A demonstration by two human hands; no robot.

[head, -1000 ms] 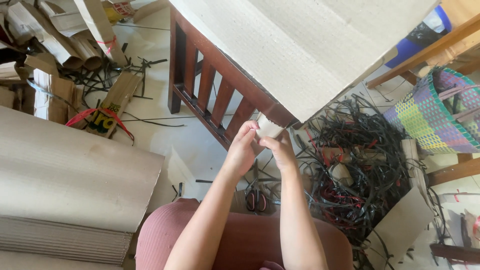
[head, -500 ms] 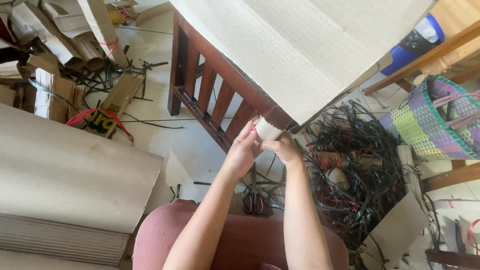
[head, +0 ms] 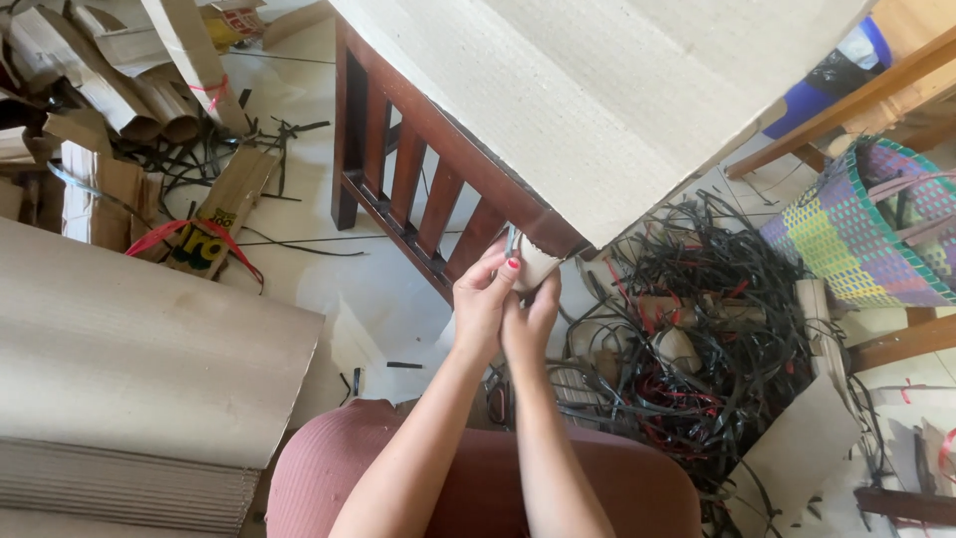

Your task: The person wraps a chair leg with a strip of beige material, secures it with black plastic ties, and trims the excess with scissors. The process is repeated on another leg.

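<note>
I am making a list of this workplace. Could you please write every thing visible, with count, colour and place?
cardboard roll: one, pale beige, held in both hands
wooden frame: one, dark brown, centre
large cardboard sheet: one, cream, on the frame
stacked cardboard: one pile, brown, lower left
folded cardboard pieces: several, brown, upper left
plastic straps: tangled heap, black and red, right floor
woven basket: one, multicoloured, right
left hand: on the roll
right hand: on the roll

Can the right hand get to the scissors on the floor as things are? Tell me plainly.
Probably not at once. The right hand is pressed with the left hand around a small cardboard roll, and both forearms lie over the scissors, which barely show. It would have to let go first.
</note>
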